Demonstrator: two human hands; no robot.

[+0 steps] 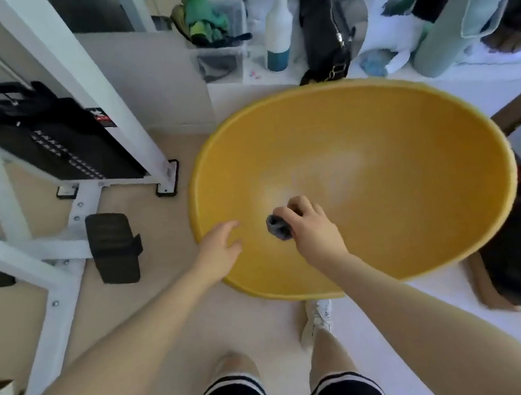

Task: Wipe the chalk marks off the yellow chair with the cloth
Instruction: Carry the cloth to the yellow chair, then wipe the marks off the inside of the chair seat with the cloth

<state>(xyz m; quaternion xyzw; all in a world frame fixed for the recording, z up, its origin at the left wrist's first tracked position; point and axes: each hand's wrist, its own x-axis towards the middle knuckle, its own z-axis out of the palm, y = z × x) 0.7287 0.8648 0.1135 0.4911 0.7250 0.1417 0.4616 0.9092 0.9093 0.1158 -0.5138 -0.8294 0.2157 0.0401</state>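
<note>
Left hand: fingers relaxed and spread, holding nothing, resting at the chair's near-left rim, likely to steady it.
Cloth: dark, bunched small, pressed to the seat by the right hand so the rubbing stays concentrated.
Right hand: fingers clenched around the cloth.
Chalk marks: a pale smear just beyond the cloth.
Yellow chair: directly before the person, bowl upward.

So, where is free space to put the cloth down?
The yellow chair seat is bare beyond the right hand gripping the cloth. Bare floor lies between chair and white frame. The shelf behind, with spray bottle and bag, is crowded.
</note>
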